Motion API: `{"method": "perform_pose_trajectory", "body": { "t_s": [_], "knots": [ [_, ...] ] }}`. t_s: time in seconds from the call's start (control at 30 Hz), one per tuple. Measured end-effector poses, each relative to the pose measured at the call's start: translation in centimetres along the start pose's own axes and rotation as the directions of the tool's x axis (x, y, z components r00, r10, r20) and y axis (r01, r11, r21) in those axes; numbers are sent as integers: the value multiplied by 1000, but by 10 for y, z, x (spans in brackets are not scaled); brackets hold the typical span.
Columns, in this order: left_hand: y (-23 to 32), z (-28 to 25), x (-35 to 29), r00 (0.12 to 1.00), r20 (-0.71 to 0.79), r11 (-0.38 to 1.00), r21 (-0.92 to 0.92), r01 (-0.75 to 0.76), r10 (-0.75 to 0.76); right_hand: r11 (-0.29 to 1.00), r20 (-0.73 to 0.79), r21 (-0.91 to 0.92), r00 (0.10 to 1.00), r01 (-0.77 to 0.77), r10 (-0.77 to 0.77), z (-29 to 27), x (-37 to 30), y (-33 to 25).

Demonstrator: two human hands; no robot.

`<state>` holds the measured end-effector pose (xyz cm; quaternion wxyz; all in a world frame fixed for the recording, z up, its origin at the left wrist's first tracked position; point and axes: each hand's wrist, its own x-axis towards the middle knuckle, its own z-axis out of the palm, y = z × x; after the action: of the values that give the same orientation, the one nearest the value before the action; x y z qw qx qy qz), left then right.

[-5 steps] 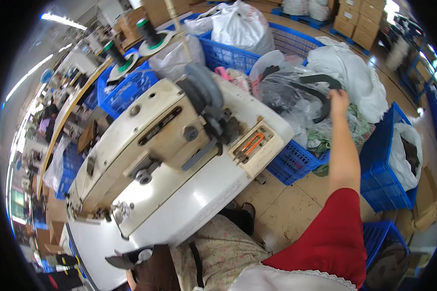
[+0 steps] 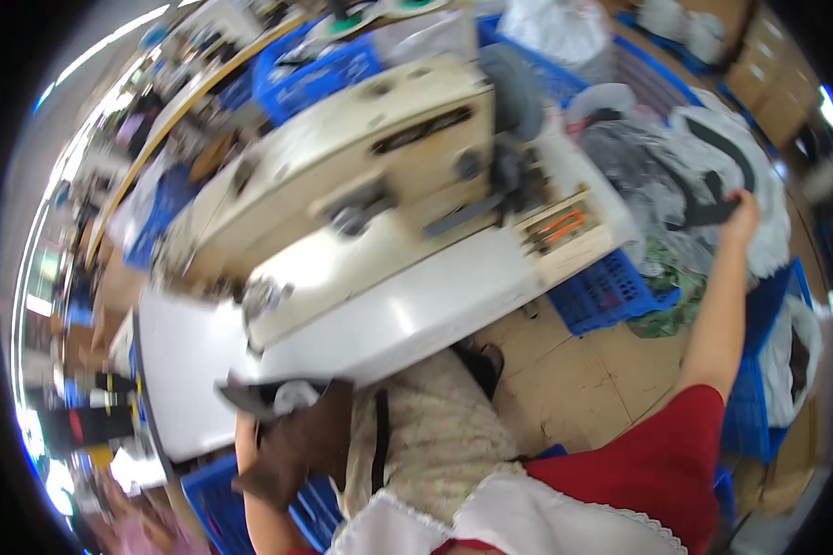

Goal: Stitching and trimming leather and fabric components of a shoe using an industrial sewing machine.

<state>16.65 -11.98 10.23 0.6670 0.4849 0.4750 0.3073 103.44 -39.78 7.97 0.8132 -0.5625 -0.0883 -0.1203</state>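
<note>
My right hand [image 2: 740, 208] reaches far out to the right and grips a black curved strip [image 2: 703, 215] lying in an open clear plastic bag [image 2: 639, 176] of dark pieces. My left hand [image 2: 247, 427] is low at the left, by the front edge of the white table [image 2: 416, 305]. It holds a brown leather-like piece [image 2: 301, 444] that hangs down over it, with a dark and white scrap [image 2: 264, 396] just above. A cream industrial sewing machine [image 2: 370, 157] stands on the table between the two hands. The picture is motion-blurred.
Blue plastic crates stand by the table's right end [image 2: 602, 291], under my right arm [image 2: 759, 370] and below my left hand [image 2: 204, 490]. A small tray with an orange-handled tool [image 2: 560, 231] sits on the table's right end. White filled bags [image 2: 555, 23] lie at the back.
The view has swung and blurred. My left hand with the brown piece has come up into sight at the table's front edge. My right hand stays on the black strip.
</note>
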Motion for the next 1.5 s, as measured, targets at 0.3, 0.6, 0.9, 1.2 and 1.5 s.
{"method": "perform_pose_trajectory", "body": {
  "t_s": [0.3, 0.6, 0.9, 1.2, 1.5],
  "knots": [
    [49, -13, -1, 987, -51, 947, 293, -130, 151, 956, 544, -196, 836, 218, -79, 50, -222, -130],
    [71, -27, -38, 972, -18, 740, 652, -166, 234, 998, 978, -44, 206, 44, 34, 148, -544, -179],
    [77, -36, -49, 965, -4, 755, 623, -203, 263, 990, 969, -18, 242, -143, 53, 152, -595, -186],
    [75, -32, -42, 949, 20, 742, 619, -259, 315, 987, 960, 138, 234, 87, -155, 158, -608, -173],
    [82, -44, -29, 947, -23, 751, 616, -238, 319, 964, 949, 58, 314, -260, 28, 163, -593, -172]
  ]
}}
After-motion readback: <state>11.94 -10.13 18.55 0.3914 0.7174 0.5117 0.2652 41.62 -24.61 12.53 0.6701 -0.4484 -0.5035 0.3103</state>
